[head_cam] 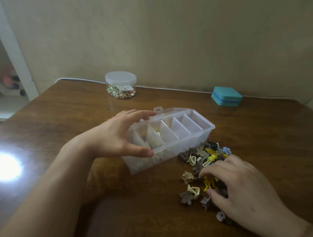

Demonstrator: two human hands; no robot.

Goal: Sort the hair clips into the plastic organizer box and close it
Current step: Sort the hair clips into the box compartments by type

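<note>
Hands at work over an open plastic organizer box on a wooden table.

Left hand spreads wide across the box's left end, fingers at the far rim and thumb against the near wall; some left compartments hold pale items. Just right of the box's near side lies a heap of hair clips, and the right hand rests on its near edge, fingers curled around a yellow clip. Beyond stand a clear lidded jar and a teal case.

We see our two hands, the left hand and the right hand, bare, with both forearms uncovered, no sleeves, rings or watch.
</note>
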